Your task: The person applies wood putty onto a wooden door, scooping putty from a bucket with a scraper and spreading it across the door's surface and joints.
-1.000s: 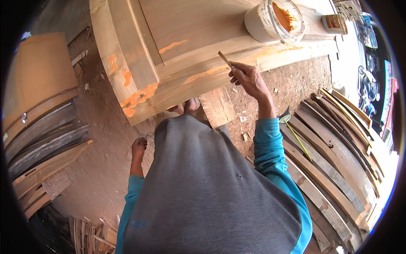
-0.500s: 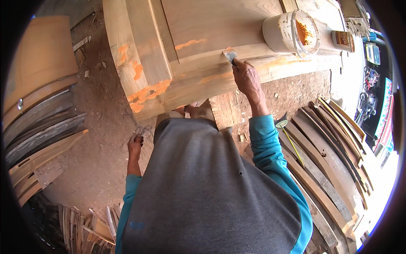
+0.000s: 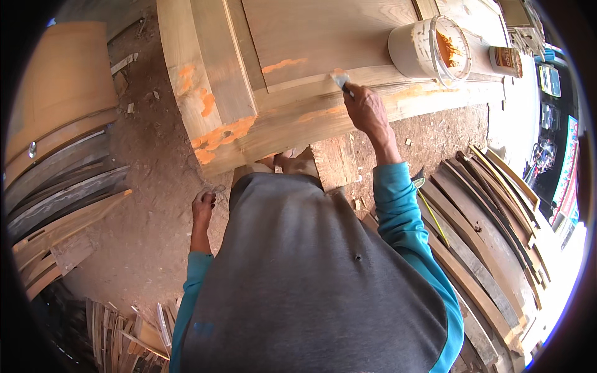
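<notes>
bucket (image 3: 408,52) on panel (image 3: 329,37), left of tin (image 3: 501,60)

- A woodworking workshop, by all signs, with a bare earth floor (image 3: 146,174) littered with wood scraps (image 3: 124,64).
- A large panelled wooden piece (image 3: 329,34) bears patches of orange filler (image 3: 236,128).
- On it sit a white bucket (image 3: 409,53) holding orange paste (image 3: 446,48) and a small tin (image 3: 504,61).
- Long boards (image 3: 457,221) lie stacked at the right; more planks (image 3: 59,214) and heaped offcuts (image 3: 127,332) fill the left.
- Bright daylight comes in from the right.
</notes>
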Demonstrator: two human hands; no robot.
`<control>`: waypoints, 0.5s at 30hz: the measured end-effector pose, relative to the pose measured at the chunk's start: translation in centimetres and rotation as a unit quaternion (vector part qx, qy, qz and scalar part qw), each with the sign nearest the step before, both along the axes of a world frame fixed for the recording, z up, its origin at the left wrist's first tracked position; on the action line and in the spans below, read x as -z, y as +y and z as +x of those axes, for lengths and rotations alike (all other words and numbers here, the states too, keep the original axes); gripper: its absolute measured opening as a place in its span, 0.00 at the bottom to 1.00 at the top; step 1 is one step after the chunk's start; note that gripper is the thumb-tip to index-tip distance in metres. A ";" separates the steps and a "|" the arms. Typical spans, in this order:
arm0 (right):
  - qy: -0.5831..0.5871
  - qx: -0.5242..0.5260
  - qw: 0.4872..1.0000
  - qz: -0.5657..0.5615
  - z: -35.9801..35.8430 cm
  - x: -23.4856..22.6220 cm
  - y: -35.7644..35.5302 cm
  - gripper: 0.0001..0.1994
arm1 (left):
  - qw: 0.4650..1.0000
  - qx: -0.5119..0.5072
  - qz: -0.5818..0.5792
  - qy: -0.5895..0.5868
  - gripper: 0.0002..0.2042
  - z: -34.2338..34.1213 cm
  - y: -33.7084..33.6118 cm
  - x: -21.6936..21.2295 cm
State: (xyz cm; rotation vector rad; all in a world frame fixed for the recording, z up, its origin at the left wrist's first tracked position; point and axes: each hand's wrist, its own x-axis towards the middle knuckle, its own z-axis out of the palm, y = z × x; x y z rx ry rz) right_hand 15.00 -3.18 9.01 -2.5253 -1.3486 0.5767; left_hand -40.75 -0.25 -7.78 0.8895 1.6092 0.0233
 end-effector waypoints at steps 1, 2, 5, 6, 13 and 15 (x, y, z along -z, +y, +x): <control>0.000 0.002 1.000 0.000 0.2 0.4 -0.2 0.16 | 1.000 0.002 0.000 0.000 0.17 -0.2 -0.1 0.0; -0.003 0.007 1.000 0.007 0.2 1.0 -0.6 0.14 | 1.000 0.010 -0.006 0.000 0.17 -0.5 -0.2 0.0; 0.031 0.012 0.999 -0.034 -0.1 -0.5 -0.5 0.14 | 0.999 0.042 -0.019 -0.002 0.17 -0.4 -0.4 -0.1; 0.083 0.026 0.996 -0.026 -0.4 -0.9 -0.7 0.14 | 0.997 0.077 -0.030 -0.004 0.18 -0.5 -0.5 -0.1; 0.121 -0.024 0.991 0.057 -6.6 -1.3 0.8 0.17 | 0.997 0.066 -0.049 -0.009 0.15 0.0 -1.9 -0.1; 0.130 -0.032 0.990 0.048 -7.3 -1.0 1.6 0.19 | 0.996 0.057 -0.058 -0.025 0.14 0.5 -2.2 -0.2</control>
